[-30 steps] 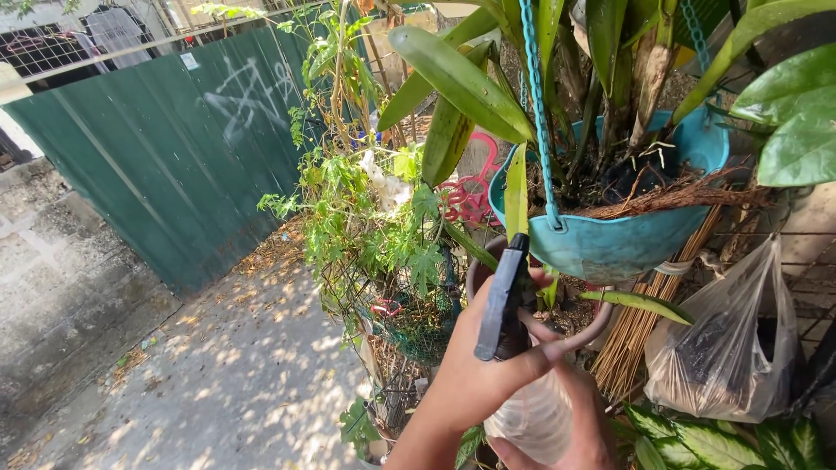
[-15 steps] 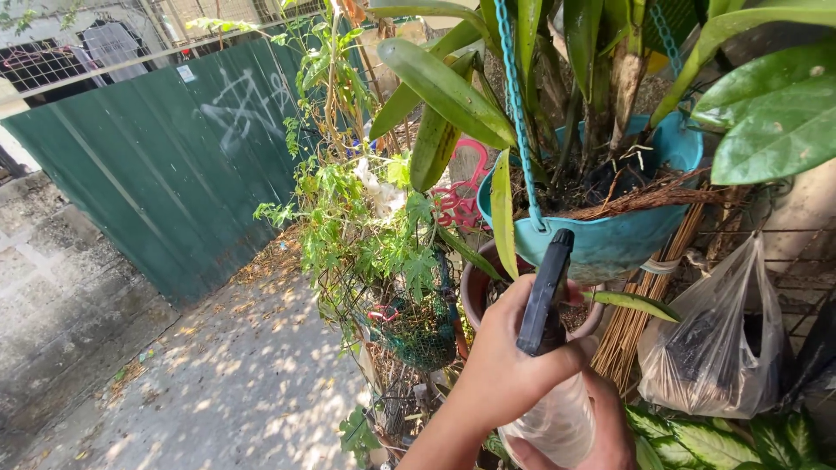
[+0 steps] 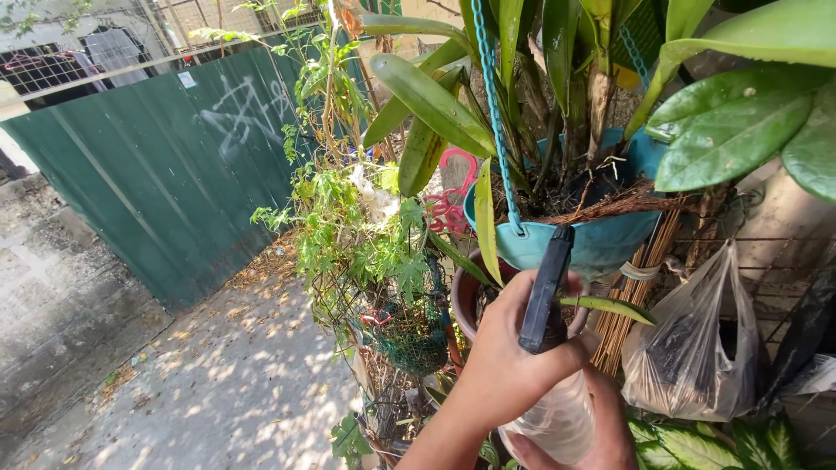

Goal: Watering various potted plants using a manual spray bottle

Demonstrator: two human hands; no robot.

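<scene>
My left hand [image 3: 501, 361] wraps around the black spray head [image 3: 545, 292] of a clear plastic spray bottle [image 3: 557, 416]. My right hand [image 3: 610, 431] cups the bottle from below at the bottom edge of the view. The spray head's tip points up and sits just under the rim of a blue hanging pot [image 3: 601, 239]. That pot holds long-leaved plants and dry brown fibres, and hangs on a blue chain [image 3: 492, 113]. A brown pot [image 3: 463, 300] stands right behind my left hand.
A leafy vine climbs a wire frame over a green net basket [image 3: 409, 335]. A grey plastic bag [image 3: 692, 348] hangs at right beside a bundle of thin sticks [image 3: 640, 292]. A green metal fence [image 3: 157, 174] borders the sunlit concrete path [image 3: 235, 374].
The spray bottle has moved right and up, closer to the blue hanging pot, and its head now stands more upright. Both hands keep their grip.
</scene>
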